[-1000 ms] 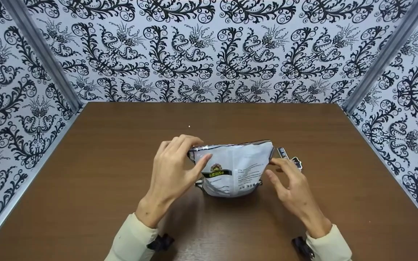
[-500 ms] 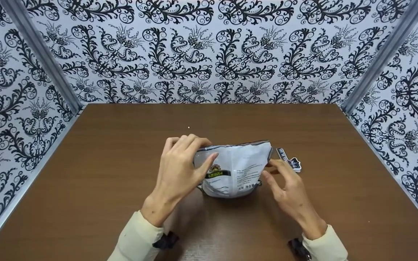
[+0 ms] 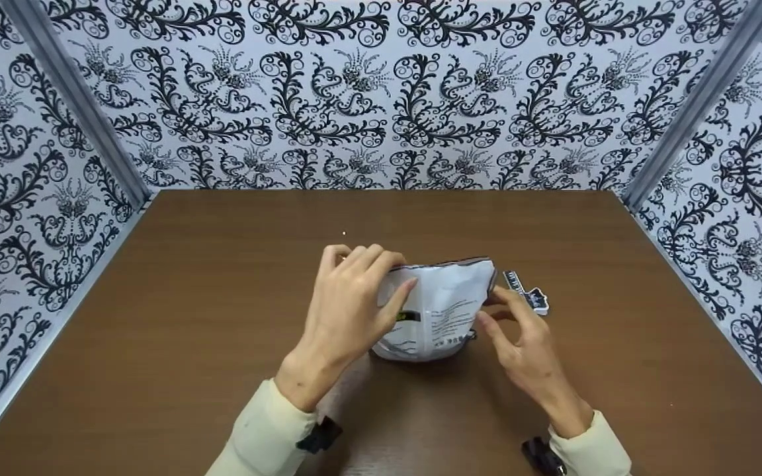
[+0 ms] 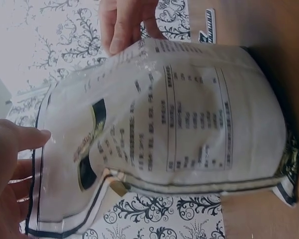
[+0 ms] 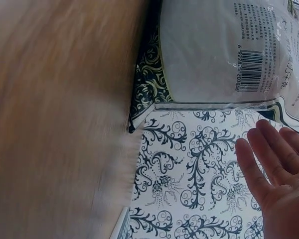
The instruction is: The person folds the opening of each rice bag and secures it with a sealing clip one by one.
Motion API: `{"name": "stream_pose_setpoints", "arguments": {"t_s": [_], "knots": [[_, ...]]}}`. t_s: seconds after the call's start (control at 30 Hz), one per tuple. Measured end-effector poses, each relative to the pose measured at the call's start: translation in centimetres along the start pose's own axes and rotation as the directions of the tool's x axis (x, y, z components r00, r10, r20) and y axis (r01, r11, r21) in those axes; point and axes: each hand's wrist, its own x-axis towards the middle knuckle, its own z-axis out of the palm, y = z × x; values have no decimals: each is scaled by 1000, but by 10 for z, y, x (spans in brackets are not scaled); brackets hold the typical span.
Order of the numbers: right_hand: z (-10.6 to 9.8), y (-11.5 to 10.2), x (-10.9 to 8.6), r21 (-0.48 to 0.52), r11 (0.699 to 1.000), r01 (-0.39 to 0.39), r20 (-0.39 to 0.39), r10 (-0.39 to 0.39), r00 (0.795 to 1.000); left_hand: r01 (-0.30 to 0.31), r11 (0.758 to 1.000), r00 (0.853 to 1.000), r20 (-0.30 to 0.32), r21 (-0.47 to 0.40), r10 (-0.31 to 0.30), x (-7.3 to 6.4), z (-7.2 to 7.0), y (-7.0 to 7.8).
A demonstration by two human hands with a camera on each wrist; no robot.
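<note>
A white printed plastic bag [image 3: 447,304] stands upright on the table, with a dark-edged top and a patterned dark bottom corner. My left hand [image 3: 351,301] holds the top at its left part, thumb on the near face and fingers behind the edge. In the left wrist view, that thumb presses the bag [image 4: 189,114] near its dark-lined top seam. At the right side edge, my right hand [image 3: 530,344] pinches the bag between thumb and forefinger. The right wrist view shows other fingers [image 5: 269,154] stretched out beside the barcoded face of the bag [image 5: 204,55].
A small flat black-and-white L-shaped item [image 3: 526,294] lies on the brown table [image 3: 222,231], just right of the bag. Patterned walls [image 3: 381,99] enclose the table at the back and sides. A tiny white speck lies behind the bag.
My left hand has slid right along the top of the bag, covering more of its logo. My right thumb has closed in on the bag's right edge. The bag stays in place.
</note>
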Motion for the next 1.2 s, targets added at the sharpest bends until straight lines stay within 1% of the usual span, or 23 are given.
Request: {"name": "stream_pose_setpoints", "arguments": {"t_s": [0.1, 0.2, 0.27, 0.43, 0.5, 0.6, 0.7, 0.8, 1.0, 1.2], "knots": [[1, -1, 1, 26, 1000, 13, -14, -12, 1000, -9, 1000, 1000, 6, 5, 9, 3, 3, 4], [1, -1, 2, 63, 998, 30, -28, -28, 999, -5, 1000, 1000, 23, 7, 5, 5, 5, 7], [1, -1, 1, 81, 996, 20, -33, -17, 999, -5, 1000, 999, 35, 13, 5, 6, 6, 10], [-1, -3, 2, 113, 992, -48, -31, 52, 998, -21, 1000, 998, 53, 20, 20, 10, 9, 18], [-1, -5, 4, 129, 990, -63, -33, 68, 997, -26, 999, 998, 60, 24, 25, 12, 11, 20], [-1, -6, 8, 167, 984, -60, -44, 68, 997, -28, 999, 997, 76, 32, 26, 14, 13, 23], [0, -7, 12, 197, 980, -32, -69, 47, 997, -31, 999, 996, 90, 31, 28, 17, 16, 25], [1, -9, 17, 224, 974, -17, -97, 40, 994, -36, 999, 995, 89, 12, 35, 19, 19, 27], [3, -13, 27, 277, 961, -12, -151, 55, 987, -40, 998, 997, 71, -40, 43, 24, 22, 30], [4, -15, 30, 292, 956, -21, -169, 73, 983, -38, 996, 997, 69, -76, 43, 26, 24, 32]]}}
